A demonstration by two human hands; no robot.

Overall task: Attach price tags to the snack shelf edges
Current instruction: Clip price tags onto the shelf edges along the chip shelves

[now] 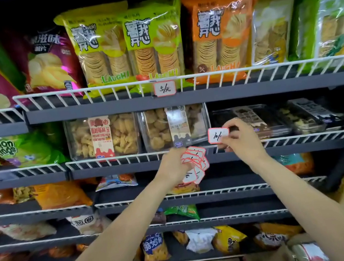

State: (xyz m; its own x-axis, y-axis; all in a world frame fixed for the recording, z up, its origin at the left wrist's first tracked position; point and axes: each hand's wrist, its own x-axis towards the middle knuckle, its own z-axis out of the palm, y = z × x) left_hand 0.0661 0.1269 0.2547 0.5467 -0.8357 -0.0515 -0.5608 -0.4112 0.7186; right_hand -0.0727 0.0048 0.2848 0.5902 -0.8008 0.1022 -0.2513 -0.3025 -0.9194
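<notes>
Snack shelves [161,103] fill the view, one price tag [164,88] already clipped to an upper edge. Right hand [240,139] pinches a single red-bordered tag [218,135] at the second shelf's wire rail [125,159]. Left hand [173,164] grips a fanned stack of tags [195,163] beside it.

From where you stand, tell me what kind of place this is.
Most likely a small shop's snack aisle: tiered shelves with white wire rails hold chip bags, a handwritten price tag is clipped on, and the right hand holds another tag.
</notes>
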